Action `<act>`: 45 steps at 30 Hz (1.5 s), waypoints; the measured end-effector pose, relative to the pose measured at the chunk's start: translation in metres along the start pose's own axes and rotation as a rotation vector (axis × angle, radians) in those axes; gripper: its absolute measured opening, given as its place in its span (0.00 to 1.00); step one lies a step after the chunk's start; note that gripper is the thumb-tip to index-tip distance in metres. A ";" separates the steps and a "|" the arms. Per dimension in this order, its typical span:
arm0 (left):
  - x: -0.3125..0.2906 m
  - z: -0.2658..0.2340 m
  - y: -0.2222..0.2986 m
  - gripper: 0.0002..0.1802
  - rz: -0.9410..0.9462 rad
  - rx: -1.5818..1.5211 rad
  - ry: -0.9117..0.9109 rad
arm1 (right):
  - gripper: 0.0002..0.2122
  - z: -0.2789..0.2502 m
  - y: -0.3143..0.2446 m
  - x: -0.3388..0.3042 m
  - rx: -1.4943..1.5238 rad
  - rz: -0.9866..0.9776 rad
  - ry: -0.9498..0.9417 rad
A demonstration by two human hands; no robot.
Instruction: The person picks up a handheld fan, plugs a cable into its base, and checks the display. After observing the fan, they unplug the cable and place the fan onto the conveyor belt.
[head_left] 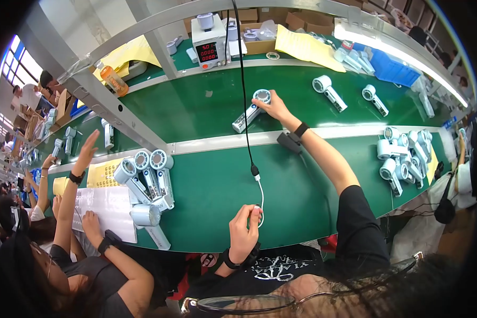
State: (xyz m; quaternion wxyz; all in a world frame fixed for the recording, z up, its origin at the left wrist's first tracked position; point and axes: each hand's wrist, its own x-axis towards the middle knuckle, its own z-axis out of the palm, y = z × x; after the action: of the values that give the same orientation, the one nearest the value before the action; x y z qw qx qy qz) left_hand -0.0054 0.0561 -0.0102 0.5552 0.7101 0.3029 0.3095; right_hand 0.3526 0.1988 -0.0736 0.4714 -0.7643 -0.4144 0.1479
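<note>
My right hand reaches out over the far green surface, its fingers on the round head of a pale blue handheld fan. The fan's handle points toward the near left, with its inside showing. Closer to me, my left hand is closed around the end of a thin white cable, pinched between thumb and fingers. What plug the cable ends in is mostly hidden. That cable joins a black cord hanging from above.
Fans are bunched at left and in a pile at right; two more fans lie on the far surface. A power supply and blue bin stand behind. A metal post rises left, beside a co-worker's hands.
</note>
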 end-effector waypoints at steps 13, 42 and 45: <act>0.013 0.027 0.020 0.10 0.252 -0.157 0.072 | 0.19 -0.104 -0.086 -0.193 0.477 -0.215 0.120; -0.021 0.030 0.024 0.05 0.136 -0.018 -0.140 | 0.55 -0.101 -0.123 -0.293 0.906 -0.054 -0.011; -0.021 0.030 0.024 0.05 0.170 -0.013 -0.136 | 0.55 -0.101 -0.121 -0.292 0.859 -0.167 -0.019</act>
State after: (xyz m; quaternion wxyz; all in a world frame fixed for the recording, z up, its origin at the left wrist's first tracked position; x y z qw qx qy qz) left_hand 0.0069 0.0165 0.0055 0.5506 0.7491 0.2014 0.3085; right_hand 0.1764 -0.0621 0.0318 0.7531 -0.4612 -0.3800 0.2752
